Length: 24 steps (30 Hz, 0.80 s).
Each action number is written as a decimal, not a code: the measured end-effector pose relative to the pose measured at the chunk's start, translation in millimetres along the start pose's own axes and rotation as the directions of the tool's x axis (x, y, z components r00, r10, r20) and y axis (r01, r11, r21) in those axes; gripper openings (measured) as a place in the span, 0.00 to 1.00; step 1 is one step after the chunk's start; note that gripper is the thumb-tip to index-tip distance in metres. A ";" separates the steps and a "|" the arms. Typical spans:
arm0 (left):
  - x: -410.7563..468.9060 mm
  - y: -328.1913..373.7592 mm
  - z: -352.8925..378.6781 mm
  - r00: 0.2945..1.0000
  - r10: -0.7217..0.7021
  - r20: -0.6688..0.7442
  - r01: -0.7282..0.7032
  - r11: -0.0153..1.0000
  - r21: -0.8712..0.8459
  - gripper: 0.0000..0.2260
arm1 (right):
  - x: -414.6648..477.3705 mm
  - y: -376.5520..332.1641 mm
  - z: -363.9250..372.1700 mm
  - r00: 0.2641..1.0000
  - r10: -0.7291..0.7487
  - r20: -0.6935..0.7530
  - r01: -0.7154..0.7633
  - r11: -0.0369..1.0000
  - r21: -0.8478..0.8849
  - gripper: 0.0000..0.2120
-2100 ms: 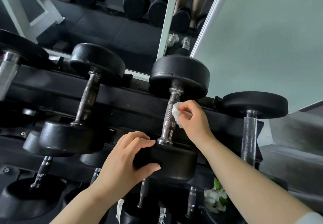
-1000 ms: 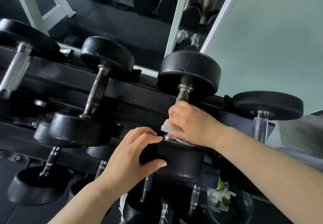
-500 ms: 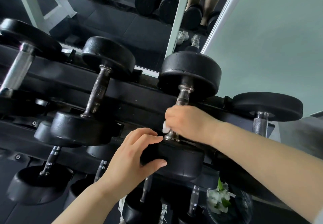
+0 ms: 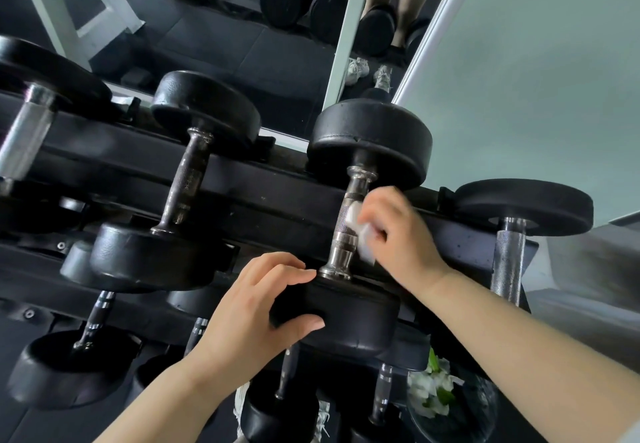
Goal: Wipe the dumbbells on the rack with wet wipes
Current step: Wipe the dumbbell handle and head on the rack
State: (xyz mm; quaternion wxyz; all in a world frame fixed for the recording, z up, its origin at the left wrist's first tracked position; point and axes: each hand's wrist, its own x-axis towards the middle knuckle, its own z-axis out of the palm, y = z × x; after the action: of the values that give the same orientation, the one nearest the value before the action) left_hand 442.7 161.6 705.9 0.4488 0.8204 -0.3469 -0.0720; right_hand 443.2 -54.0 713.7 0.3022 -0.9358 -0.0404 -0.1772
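Observation:
A black dumbbell [image 4: 370,141] with a knurled steel handle lies across the top tier of the black rack [image 4: 270,200]. My right hand [image 4: 398,235] pinches a white wet wipe [image 4: 362,231] against the right side of that handle, about halfway along it. My left hand [image 4: 256,311] grips the near weight head of the same dumbbell, with its fingers over the top edge and its thumb on the front face. The wipe is partly hidden by my fingers.
Another dumbbell [image 4: 180,183] sits to the left and one [image 4: 512,235] to the right on the same tier. Lower tiers hold several smaller dumbbells [image 4: 69,363]. A mirror [image 4: 242,27] stands behind the rack, a pale wall [image 4: 536,79] to the right, a plant [image 4: 436,390] below.
My right hand has slid with the wipe from the near end of the handle up to its middle and has shifted to its right side. My left hand has stayed on the near head.

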 end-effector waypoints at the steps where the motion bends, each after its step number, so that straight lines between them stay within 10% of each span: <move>1: 0.3 0.1 0.0 1.000 -0.001 -0.001 0.001 1.000 0.005 0.18 | 5.4 -0.6 -2.2 0.980 0.162 -0.118 -0.152 0.985 0.086 0.07; 10: 1.0 1.9 -0.5 1.000 -0.020 -0.015 0.020 1.000 0.016 0.19 | 0.1 -1.8 10.6 0.716 0.693 0.090 -0.649 0.612 0.451 0.16; 15: 1.2 2.5 0.1 1.000 -0.022 -0.017 0.022 1.000 0.007 0.18 | -11.0 -5.1 13.7 0.507 0.784 0.360 -0.584 0.005 0.812 0.13; 24: -0.4 3.6 -1.2 0.998 -0.064 0.010 0.064 0.998 -0.026 0.19 | -6.4 1.9 2.8 0.500 0.748 0.436 -0.682 0.029 0.731 0.10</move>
State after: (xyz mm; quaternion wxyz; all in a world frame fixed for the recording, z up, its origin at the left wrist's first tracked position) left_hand 441.1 161.4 709.3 0.4556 0.8247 -0.3215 -0.0945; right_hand 438.4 -53.7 708.3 0.7614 -0.5377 0.3619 0.0114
